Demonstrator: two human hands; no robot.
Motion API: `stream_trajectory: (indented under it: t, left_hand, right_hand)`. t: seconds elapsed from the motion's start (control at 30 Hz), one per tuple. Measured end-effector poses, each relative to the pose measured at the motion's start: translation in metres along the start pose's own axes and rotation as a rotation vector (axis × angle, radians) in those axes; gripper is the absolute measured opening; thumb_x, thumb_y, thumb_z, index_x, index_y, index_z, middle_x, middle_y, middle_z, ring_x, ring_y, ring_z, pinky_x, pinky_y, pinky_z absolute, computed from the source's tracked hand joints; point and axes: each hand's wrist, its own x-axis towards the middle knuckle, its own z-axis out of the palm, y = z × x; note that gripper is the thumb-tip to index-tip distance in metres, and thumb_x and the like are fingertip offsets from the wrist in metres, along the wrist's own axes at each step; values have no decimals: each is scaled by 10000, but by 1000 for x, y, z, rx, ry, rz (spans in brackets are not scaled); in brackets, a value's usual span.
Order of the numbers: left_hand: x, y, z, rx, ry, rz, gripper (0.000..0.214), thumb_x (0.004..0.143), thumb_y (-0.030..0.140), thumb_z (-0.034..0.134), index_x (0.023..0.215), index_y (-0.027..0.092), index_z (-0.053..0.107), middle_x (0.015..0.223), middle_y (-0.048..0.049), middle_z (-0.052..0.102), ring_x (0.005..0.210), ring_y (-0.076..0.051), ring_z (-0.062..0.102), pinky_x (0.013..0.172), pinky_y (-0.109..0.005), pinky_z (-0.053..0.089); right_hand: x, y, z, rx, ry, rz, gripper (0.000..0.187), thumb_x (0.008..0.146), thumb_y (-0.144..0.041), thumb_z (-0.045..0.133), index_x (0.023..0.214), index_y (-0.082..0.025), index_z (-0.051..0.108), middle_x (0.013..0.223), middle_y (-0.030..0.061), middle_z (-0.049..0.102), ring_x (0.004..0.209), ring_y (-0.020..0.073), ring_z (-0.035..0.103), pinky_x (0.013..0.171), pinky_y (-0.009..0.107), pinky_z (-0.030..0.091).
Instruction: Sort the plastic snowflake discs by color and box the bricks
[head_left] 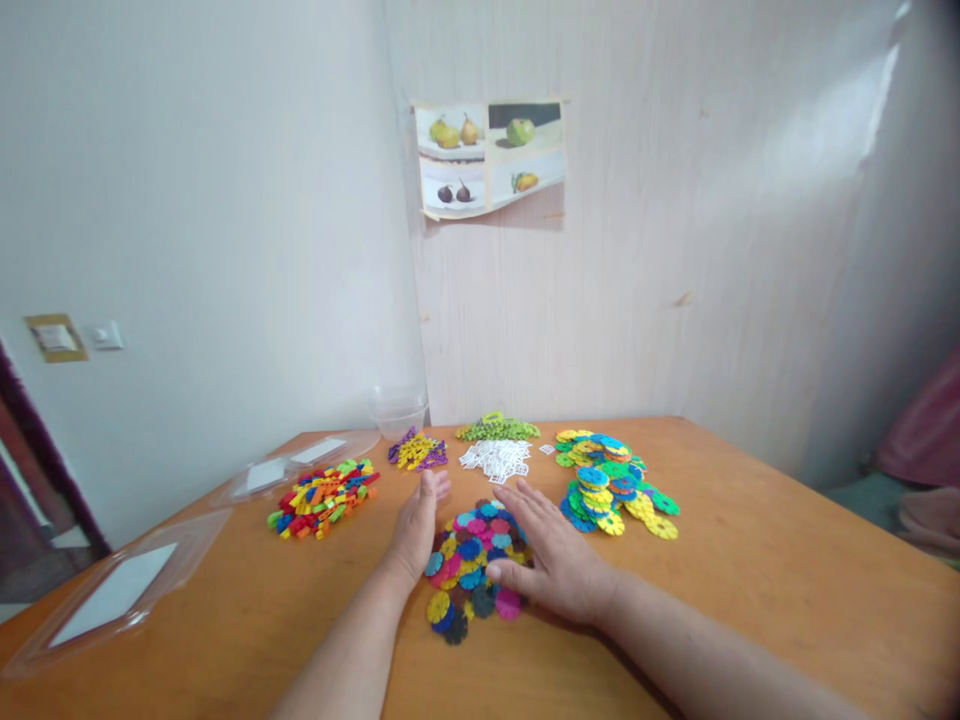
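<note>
A heap of small notched plastic discs point(470, 550) in pink, blue, yellow, brown and black lies near the front middle of the table. My left hand point(417, 527) stands on edge along the heap's left side, fingers stretched forward. Over its right side reaches my right hand point(551, 560), fingers extended and thumb apart, covering some of the discs. Neither hand grasps a disc. Just beyond the fingertips is a pile of white plastic pieces point(496, 459). To the right of my right hand are larger notched discs point(611, 480) in green, blue and yellow.
Colourful building pieces point(324, 497) lie to the left. Behind are purple and yellow pieces point(418, 451), green pieces point(497, 428) and a clear plastic tub point(398, 412). Clear bags with white labels point(116, 592) line the left edge of the wooden table point(750, 540). A wall stands behind it.
</note>
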Motion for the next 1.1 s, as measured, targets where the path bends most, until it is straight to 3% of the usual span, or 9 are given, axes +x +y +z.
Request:
stream_trajectory:
  t: [0.1,0.2,0.33,0.47,0.53,0.67,0.73,0.93,1.1]
  left_hand:
    - [-1,1,-6,-20,92,-33,881,874,785,203,1287,118,606,1287,-206,648,1178,-288,630,1063,-473,426]
    - [-5,2,-13,-8,174,-47,906,861,799,212,1252,92,621,1251,-219,664,1125,-291,658,1020,-471,463]
    - [-13,0,-21,34,230,-7,876,863,790,249,1219,88,634,1254,-220,662,1145,-293,649,1007,-452,479]
    - [-25,-3,-28,132,235,30,800,893,745,261,1224,120,635,1300,-200,642,1214,-282,612,1083,-438,419]
    - [-33,-4,-31,212,220,58,730,899,717,314,1213,146,643,1329,-182,628,1268,-284,570,1121,-435,374]
    - [-55,-4,-37,272,142,102,604,868,629,501,1237,165,612,1344,-158,620,1278,-269,559,1094,-398,406]
    - [-69,-2,-42,312,85,103,586,831,593,579,1222,157,611,1303,-157,642,1223,-266,595,1057,-390,434]
    - [-104,8,-55,584,-79,211,357,764,519,676,924,201,693,1001,-77,709,993,-246,649,913,-353,473]
    - [-110,9,-49,832,-84,282,259,735,443,716,869,222,690,949,-49,677,921,-222,613,807,-314,436]
  right_hand:
    - [-6,-7,-4,-69,-51,-41,944,815,-726,559,1563,-213,299,1612,95,282,1503,346,155,1209,559,188]
    - [-10,-7,-5,-112,-17,-38,897,843,-703,539,1553,-199,322,1607,104,294,1497,335,185,1205,548,208]
    - [-19,-2,-7,-130,91,-32,704,895,-563,557,1477,-182,445,1514,138,452,1410,304,380,1153,479,328]
    - [-30,-7,-14,-154,201,27,350,951,-376,505,1226,-194,622,1199,110,667,1129,245,594,974,379,455]
    - [-36,-11,-17,-185,218,59,238,967,-324,466,1037,-201,658,1018,82,692,979,219,623,862,334,462]
    - [-49,-15,-20,-217,159,113,261,968,-341,467,792,-199,597,822,41,657,770,166,607,681,266,393]
    - [-55,-14,-19,-219,113,141,261,956,-353,487,768,-199,580,785,28,650,724,151,597,628,255,345]
    - [-63,-17,-16,-194,25,149,228,932,-354,515,767,-204,564,757,6,667,681,135,580,582,253,262]
    - [-62,-20,-15,-198,24,138,228,927,-355,521,769,-200,576,771,15,677,682,139,583,588,259,265]
